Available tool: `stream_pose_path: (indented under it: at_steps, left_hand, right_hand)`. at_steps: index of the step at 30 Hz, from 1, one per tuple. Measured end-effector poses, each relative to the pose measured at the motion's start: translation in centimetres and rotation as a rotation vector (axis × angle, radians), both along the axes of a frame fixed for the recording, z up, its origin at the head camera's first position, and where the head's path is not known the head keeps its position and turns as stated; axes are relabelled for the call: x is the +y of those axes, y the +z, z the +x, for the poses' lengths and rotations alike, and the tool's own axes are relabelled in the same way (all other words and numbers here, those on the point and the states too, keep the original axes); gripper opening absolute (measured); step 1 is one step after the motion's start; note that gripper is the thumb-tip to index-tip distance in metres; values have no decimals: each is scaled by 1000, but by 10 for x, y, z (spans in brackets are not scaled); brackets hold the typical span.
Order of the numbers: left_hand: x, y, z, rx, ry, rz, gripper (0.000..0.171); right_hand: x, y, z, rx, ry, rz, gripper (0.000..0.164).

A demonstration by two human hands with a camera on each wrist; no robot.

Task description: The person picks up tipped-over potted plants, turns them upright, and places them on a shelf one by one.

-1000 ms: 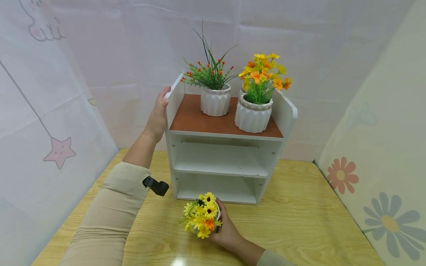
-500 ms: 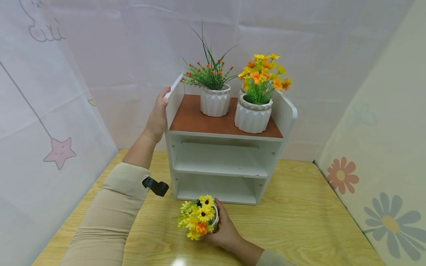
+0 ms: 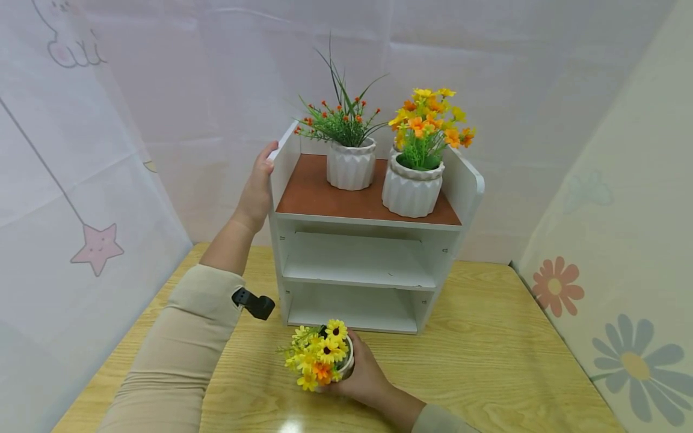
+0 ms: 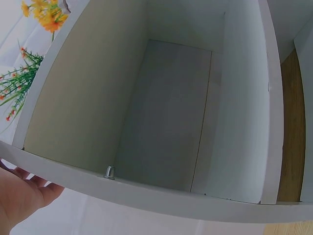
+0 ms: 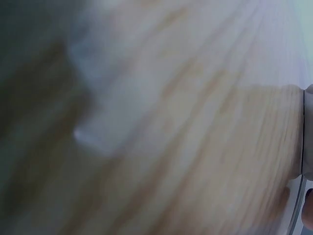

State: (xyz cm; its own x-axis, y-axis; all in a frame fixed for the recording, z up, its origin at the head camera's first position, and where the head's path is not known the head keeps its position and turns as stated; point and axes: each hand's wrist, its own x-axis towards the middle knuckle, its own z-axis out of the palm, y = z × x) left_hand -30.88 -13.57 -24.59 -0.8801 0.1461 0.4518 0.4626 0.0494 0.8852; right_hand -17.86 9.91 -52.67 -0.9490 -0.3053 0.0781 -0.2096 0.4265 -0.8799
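Note:
My left hand (image 3: 254,195) holds the upper left side panel of a white shelf unit (image 3: 368,282), with fingers over its edge. In the left wrist view, the left hand's fingers (image 4: 38,188) lie against the panel's outer side. Down by the front of the unit, my right hand (image 3: 368,376) grips a small white flower pot (image 3: 347,362) from its right side. The pot leans left, and its yellow and orange flowers (image 3: 316,355) hide much of it. The right wrist view is mostly blurred, with woodgrain filling it.
On the unit's brown top (image 3: 311,192) stand a pot of grass with red buds (image 3: 351,165) and a pot of orange-yellow flowers (image 3: 412,189). Behind the latter another white rim peeks out. The unit stands on a wooden table (image 3: 487,337), with printed cloth walls (image 3: 178,108) around it.
My right hand's pot has shifted slightly left and tipped further left, so more of its rim shows. The left hand and the shelf unit stay where they were.

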Motion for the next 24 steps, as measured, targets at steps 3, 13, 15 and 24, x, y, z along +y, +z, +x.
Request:
stream_pose_path:
  at_steps: [3,13,15,24]
  left_hand:
    - [0,0,0,2,-1,3,63]
    - [0,-1,1,0,-6,8,64]
    - [0,-1,0,0,-9,14,64]
    - [-1,-1,-2,1,-8,11,63]
  right_hand:
    - [-1,-1,0,-16,5,-36,110]
    - [-3,-2,0,-88,52,-157,109]
    - [-3,-3,-1,-80,56,-169,107]
    - [-2,10,-4,-69,16,-196,108]
